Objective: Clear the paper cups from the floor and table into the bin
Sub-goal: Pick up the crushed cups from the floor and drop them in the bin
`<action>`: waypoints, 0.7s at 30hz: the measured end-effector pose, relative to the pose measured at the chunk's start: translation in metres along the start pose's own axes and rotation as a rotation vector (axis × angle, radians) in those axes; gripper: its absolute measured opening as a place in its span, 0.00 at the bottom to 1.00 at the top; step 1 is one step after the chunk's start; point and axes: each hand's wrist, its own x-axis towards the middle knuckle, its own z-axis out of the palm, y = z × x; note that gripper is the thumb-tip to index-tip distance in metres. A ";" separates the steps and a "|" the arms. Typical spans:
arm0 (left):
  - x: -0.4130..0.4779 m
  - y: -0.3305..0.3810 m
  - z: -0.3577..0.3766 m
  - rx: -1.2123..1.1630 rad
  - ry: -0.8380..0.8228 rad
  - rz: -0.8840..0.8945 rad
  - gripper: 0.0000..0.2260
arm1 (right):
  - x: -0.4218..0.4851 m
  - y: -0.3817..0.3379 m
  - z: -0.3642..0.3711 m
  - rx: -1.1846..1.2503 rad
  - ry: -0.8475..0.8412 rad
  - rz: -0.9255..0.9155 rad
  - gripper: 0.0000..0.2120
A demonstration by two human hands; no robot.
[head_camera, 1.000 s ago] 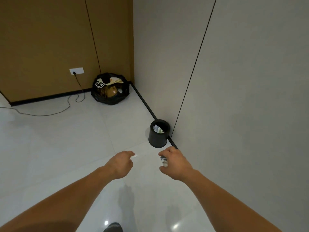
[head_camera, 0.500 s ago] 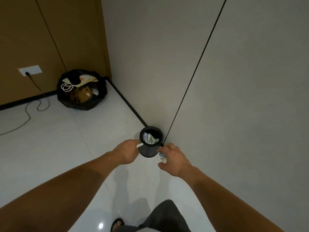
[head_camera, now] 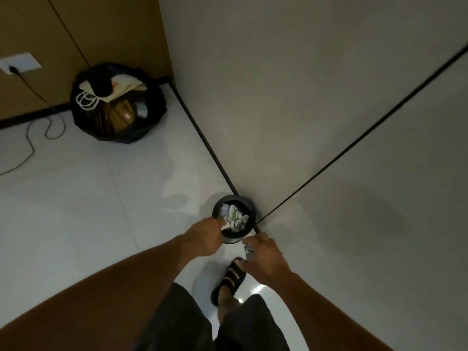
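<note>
Bin (head_camera: pixel 249 206) closer now, left fingers (head_camera: pixel 214 222) pinching paper scrap (head_camera: pixel 225 227) over it, right fingers (head_camera: pixel 256 238) gripping crumpled cup (head_camera: pixel 249 250), rubbish bag (head_camera: pixel 152 117) beyond.

a big black bag (head_camera: pixel 126 138) sits open on the white floor (head_camera: pixel 76 198) in the corner, and inside it are a white paper bag (head_camera: pixel 124 87) with string handles and a brown box (head_camera: pixel 122 115). a white socket (head_camera: pixel 24 64) is on the brown wall (head_camera: pixel 101 26) to the left of the bag, and a thin black cable (head_camera: pixel 32 150) runs down from it and curls over the floor. the grey wall (head_camera: pixel 278 97) has a thin black line (head_camera: pixel 367 132) across it and a black strip (head_camera: pixel 205 139) along its bottom.
</note>
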 end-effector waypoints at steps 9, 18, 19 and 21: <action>0.203 -0.058 0.074 -0.057 -0.101 -0.010 0.19 | 0.167 0.073 0.067 0.029 -0.080 0.107 0.24; 0.379 -0.137 0.177 0.039 -0.058 0.071 0.23 | 0.341 0.165 0.180 -0.002 -0.019 0.144 0.25; 0.386 -0.144 0.186 0.043 -0.057 0.089 0.26 | 0.350 0.172 0.188 0.002 0.003 0.154 0.26; 0.393 -0.155 0.200 0.112 -0.030 0.121 0.30 | 0.360 0.181 0.201 0.009 0.066 0.170 0.29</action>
